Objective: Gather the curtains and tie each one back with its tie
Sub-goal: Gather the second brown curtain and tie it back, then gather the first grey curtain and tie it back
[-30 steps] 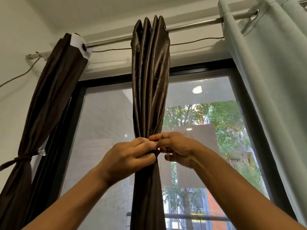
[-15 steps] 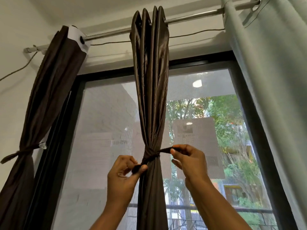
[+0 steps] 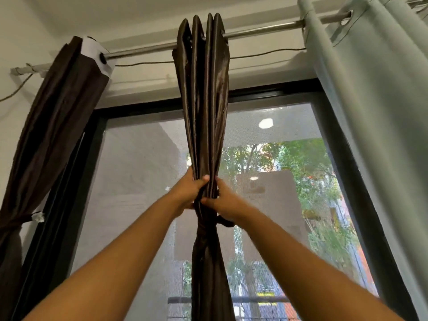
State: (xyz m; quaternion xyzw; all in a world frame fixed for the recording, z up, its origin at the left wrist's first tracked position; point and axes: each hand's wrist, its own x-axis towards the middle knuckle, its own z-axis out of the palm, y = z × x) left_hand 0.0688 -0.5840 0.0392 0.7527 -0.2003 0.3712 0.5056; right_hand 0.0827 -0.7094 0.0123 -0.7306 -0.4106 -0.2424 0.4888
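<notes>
The middle brown curtain (image 3: 203,112) hangs gathered from the rod (image 3: 266,28), its tie (image 3: 225,222) wound round it just below the hands. The bundle is gripped by the left hand (image 3: 188,191) and the right hand (image 3: 225,201), fingers curled round the folds. If the folds are tugged hard, the tie may be loosened or slid out of place.

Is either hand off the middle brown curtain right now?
No, the left hand and the right hand both grip the middle brown curtain just above its tie.

Left grip (image 3: 191,191), right grip (image 3: 224,200) clenched, raised.
</notes>
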